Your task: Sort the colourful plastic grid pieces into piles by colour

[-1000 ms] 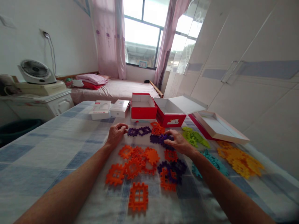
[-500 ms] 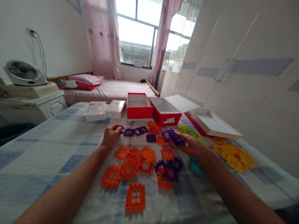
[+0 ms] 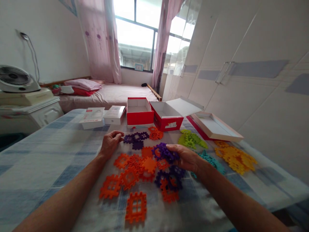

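Observation:
My left hand (image 3: 110, 141) rests on the table with its fingers closed at the left edge of a purple building tile (image 3: 128, 139). Beside that tile lie more purple ones, among them a solid purple tile (image 3: 138, 145). My right hand (image 3: 185, 156) grips a bunch of purple notched tiles (image 3: 165, 152), held just above the orange ones. Under and in front of this bunch, other purple tiles (image 3: 169, 178) overlap an orange window tile (image 3: 168, 190). Several orange tiles (image 3: 129, 177) spread between my forearms. Nearest to me is a single orange window tile (image 3: 136, 207).
Green tiles (image 3: 191, 140), teal tiles (image 3: 212, 161) and yellow tiles (image 3: 235, 156) lie in piles at the right. Along the back stand two white boxes (image 3: 93, 118), an open red box (image 3: 140, 117), a red box with raised lid (image 3: 168, 123) and a shallow tray (image 3: 219, 129).
My right hand has come nearer and left with the purple bunch. The solid purple tile and an orange tile have shifted left. More teal tiles show; the view has turned slightly right.

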`<state>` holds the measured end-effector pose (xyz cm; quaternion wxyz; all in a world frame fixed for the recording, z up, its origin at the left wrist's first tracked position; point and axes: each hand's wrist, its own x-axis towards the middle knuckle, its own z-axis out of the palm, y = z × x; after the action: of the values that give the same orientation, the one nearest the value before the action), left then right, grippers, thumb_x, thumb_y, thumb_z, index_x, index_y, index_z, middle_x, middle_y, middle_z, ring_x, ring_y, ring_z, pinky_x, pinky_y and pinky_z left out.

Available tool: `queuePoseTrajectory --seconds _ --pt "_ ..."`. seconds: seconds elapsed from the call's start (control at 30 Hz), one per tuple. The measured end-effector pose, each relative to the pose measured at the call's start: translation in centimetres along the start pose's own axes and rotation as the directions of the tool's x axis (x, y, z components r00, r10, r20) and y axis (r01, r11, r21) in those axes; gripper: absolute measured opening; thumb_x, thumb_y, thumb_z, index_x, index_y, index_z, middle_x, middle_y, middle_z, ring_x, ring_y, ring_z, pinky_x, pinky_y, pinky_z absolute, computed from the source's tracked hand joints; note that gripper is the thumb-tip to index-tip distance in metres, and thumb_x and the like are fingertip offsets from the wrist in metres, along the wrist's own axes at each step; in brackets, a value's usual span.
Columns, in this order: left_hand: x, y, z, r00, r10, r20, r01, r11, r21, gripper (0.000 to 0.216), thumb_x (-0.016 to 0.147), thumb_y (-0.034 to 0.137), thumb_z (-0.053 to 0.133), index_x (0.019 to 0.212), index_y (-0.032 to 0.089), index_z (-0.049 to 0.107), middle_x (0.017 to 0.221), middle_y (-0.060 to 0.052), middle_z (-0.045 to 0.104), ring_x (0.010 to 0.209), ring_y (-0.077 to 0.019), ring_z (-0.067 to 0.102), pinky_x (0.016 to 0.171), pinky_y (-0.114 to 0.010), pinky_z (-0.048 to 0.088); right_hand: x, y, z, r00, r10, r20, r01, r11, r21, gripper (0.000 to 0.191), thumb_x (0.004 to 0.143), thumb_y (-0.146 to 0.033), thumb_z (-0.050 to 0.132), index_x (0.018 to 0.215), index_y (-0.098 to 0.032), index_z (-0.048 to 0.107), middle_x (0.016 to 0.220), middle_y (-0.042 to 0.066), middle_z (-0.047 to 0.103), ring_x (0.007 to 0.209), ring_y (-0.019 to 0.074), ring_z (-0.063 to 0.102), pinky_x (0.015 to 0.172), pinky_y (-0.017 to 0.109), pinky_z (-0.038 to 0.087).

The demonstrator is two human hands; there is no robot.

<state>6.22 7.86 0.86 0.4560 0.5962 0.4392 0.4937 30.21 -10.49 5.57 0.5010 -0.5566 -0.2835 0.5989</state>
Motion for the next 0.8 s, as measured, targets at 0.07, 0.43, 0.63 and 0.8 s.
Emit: queuePoseTrajectory --seconds 0.07,0.43,0.63,0.8 --pt "0.0 -0.1 0.0 1.0 0.003 -0.002 -0.003 1.0 0.002 0.017 0.062 0.029 0.059 0.069 0.016 0.068 0.063 -0.001 0.068 0.055 -0.0122 0.062 0.054 -0.02 0.048 -0.1 -0.9 -0.6 0.988 -0.129 -0.081 0.128 0.991 -0.027 0.016 0.082 -0.022 0.06 0.095 -0.014 0.062 0.083 0.006 0.07 0.063 0.0109 0.064 0.057 0.021 0.054" --pt "-0.1 0.1 0.0 1.0 0.002 -0.002 -0.002 1.0 0.005 0.019 0.06 0.032 0.06 0.068 0.016 0.068 0.068 -0.003 0.069 0.056 -0.0133 0.061 0.054 -0.022 0.049 4.1 -1.8 -3.8 0.865 -0.429 -0.261 0.161 0.729 -0.665 0.023 0.084 -0.025 0.051 0.102 -0.012 0.059 0.089 0.008 0.069 0.068 0.0131 0.064 0.061 0.025 0.052" --pt "-0.1 0.2 -0.1 1.0 -0.015 0.007 0.015 1.0 0.012 0.022 0.058 0.035 0.062 0.069 0.017 0.069 0.07 -0.003 0.07 0.058 -0.0142 0.063 0.055 -0.022 0.049 5.3 -1.0 -3.7 0.819 -0.518 -0.247 0.059 0.503 -0.862 0.027 0.078 -0.024 0.059 0.103 -0.015 0.062 0.102 0.011 0.067 0.096 0.0205 0.061 0.086 0.031 0.044" --pt "0.1 0.0 -0.2 0.999 -0.037 0.016 0.036 0.999 0.041 0.023 0.059 0.035 0.061 0.072 0.018 0.069 0.065 -0.001 0.068 0.059 -0.0139 0.062 0.053 -0.02 0.046 4.9 -0.4 -3.0 0.821 -0.536 -0.195 0.016 0.363 -0.932 0.033 0.08 -0.03 0.057 0.107 -0.012 0.059 0.107 0.016 0.064 0.103 0.0238 0.058 0.089 0.032 0.04"
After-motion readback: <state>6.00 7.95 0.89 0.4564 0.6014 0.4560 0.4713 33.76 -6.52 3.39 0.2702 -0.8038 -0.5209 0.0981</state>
